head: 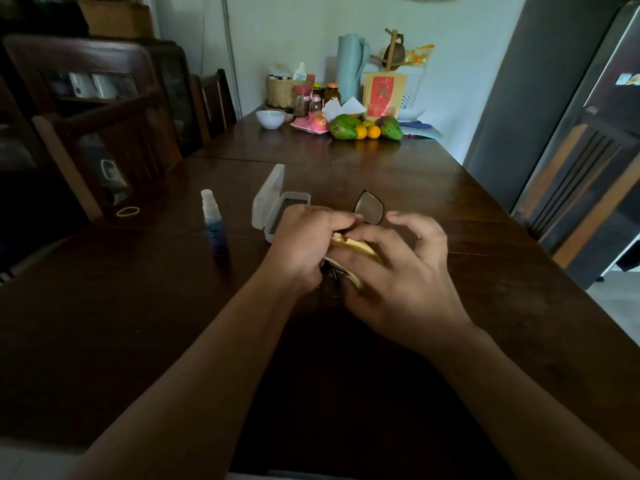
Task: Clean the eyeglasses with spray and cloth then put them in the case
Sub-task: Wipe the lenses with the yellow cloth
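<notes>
A: Where are the glasses?

B: The glasses [369,211] are held just above the bench [138,306], between both hands and right in front of the case. One dark-rimmed lens sticks up past the knuckles. The other is wrapped in the yellow cloth [349,245].

A: And the hands?

B: The left hand [304,244] has its fingers curled round the frame and the cloth's edge. The right hand [398,271] seems to pinch the cloth over the hidden lens with thumb and forefinger. Its other fingers [415,223] are loosely spread and touch nothing.

A: Which step, then?

B: Wiping, I'd judge. The spray [214,223] stands upright to the left with no hand on it, so spraying looks done.

A: And next?

B: Probably moving the cloth to the bare lens with light pressure. After that, folding the arms and laying the glasses in the case.

A: Is the case ready?

B: The case [272,188] lies open with its lid raised. Nothing shows in the tray, though the left hand hides its near corner.

A: Other containers?

B: At the far end there's a white bowl [270,118], its contents out of sight. A woven basket [278,93] has what look like bottle tops above its rim. Fruit [363,128] lies loose beside them.
</notes>
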`<state>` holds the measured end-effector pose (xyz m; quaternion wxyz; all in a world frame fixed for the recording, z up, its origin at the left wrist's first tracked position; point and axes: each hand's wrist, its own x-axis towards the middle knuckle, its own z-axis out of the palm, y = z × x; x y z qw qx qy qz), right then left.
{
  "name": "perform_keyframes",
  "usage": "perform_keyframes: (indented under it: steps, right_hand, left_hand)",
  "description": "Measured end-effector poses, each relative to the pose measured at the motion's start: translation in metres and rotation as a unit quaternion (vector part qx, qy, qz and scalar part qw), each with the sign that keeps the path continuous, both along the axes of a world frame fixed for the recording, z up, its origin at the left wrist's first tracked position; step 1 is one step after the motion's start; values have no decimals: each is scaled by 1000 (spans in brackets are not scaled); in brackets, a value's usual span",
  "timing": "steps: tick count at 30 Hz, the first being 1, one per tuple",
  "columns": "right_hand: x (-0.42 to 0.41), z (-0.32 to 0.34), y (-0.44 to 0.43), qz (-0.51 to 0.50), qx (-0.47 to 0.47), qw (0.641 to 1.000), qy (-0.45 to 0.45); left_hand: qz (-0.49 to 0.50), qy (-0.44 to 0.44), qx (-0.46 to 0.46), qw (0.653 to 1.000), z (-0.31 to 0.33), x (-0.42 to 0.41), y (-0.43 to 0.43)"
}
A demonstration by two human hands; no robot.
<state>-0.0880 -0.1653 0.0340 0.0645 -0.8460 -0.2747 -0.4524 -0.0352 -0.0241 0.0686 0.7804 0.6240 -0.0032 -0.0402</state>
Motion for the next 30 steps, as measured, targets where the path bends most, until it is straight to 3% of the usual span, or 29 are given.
perform_keyframes:
  steps: [7,13,20,26,30]
  right_hand:
    - [-1,4,-9,-8,-1,1000,-13]
    - [-4,2,-21,52,-53,997,-5]
    - [2,5,-26,17,-17,1000,-10]
    - [-1,3,-18,77,-51,996,1]
    - [-1,4,-32,63,-14,998,-4]
  left_hand:
    - [18,-11,0,1000,3,-2,-3]
    - [-22,-2,-9,1000,4,-1,2]
    - [-19,-5,-32,999,1,-2,0]
    - [-22,-10,-15,1000,2,0,5]
    - [-33,2,-19,999,3,0,5]
